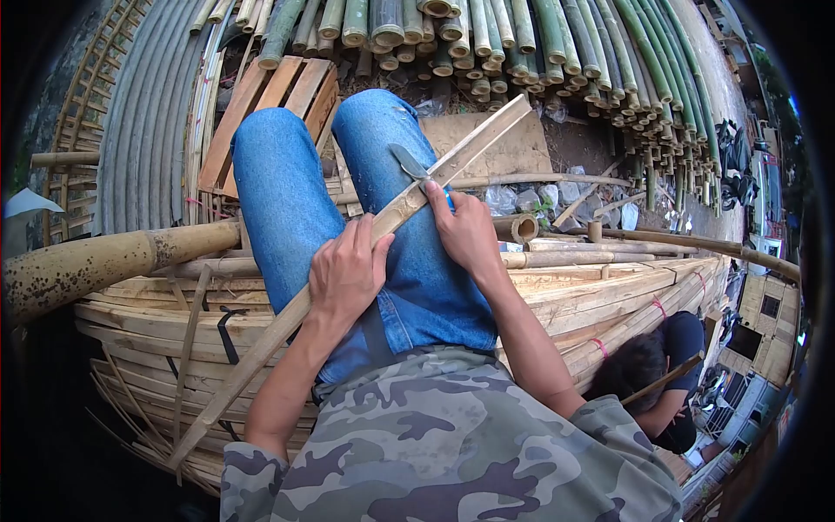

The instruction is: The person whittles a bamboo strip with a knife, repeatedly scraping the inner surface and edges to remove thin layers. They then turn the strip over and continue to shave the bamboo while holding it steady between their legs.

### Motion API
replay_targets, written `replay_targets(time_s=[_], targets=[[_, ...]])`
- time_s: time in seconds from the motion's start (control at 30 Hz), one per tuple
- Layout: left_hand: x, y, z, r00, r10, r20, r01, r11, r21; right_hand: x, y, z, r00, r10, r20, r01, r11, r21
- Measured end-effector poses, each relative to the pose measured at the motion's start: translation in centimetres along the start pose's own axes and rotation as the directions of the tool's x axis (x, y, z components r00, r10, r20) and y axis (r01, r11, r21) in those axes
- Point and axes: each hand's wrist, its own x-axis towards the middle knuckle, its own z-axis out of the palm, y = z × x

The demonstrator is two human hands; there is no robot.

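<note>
A long split bamboo strip (300, 306) lies diagonally across my thighs, its far end pointing up and to the right. My left hand (348, 265) is closed around the middle of the strip, over my lap. In my right hand (463, 224) is a knife (407, 163) with a blue handle mostly hidden by the fingers. Its blade lies across the strip near a bamboo node, tip pointing up and left. The right thumb presses close to the base of the blade, against the strip.
Bundled bamboo strips (243, 361) lie beneath me, with a thick bamboo pole (104, 265) at left. A wooden crate (274, 113) stands beyond my knees. Stacked green bamboo poles (557, 43) fill the far side. Another person (648, 370) sits at lower right.
</note>
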Motion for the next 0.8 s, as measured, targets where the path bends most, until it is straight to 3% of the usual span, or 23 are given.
replay_targets(time_s=[0.1, 0.3, 0.43, 0.57, 0.73, 0.8], targets=[[-0.1, 0.1, -0.1, 1.000, -0.024, 0.010, 0.025, 1.000, -0.016, -0.9, 1.5, 0.6, 0.995, -0.081, -0.057, 0.081, 0.997, 0.002], [-0.3, 0.0, 0.0, 1.000, -0.015, -0.005, 0.015, 1.000, -0.002, -3.0, 1.9, 0.0, 1.000, 0.014, -0.022, -0.015, 1.000, -0.017], [0.0, 0.0, 0.0, 1.000, -0.005, 0.001, 0.005, 1.000, 0.001, -0.7, 1.0, 0.4, 1.000, 0.024, -0.005, -0.024, 1.000, -0.015], [-0.1, 0.0, 0.2, 1.000, -0.002, -0.018, 0.002, 1.000, 0.011, -0.9, 0.9, 0.3, 0.998, -0.062, -0.019, 0.062, 0.998, 0.015], [-0.4, 0.0, 0.2, 0.999, 0.011, -0.037, -0.011, 1.000, 0.013, -3.8, 2.8, 0.2, 0.998, 0.052, 0.022, -0.052, 0.999, -0.002], [-0.2, 0.1, 0.1, 0.999, 0.002, -0.033, -0.002, 1.000, 0.005, -3.0, 2.8, 0.4, 1.000, 0.019, 0.002, -0.019, 0.999, -0.040]])
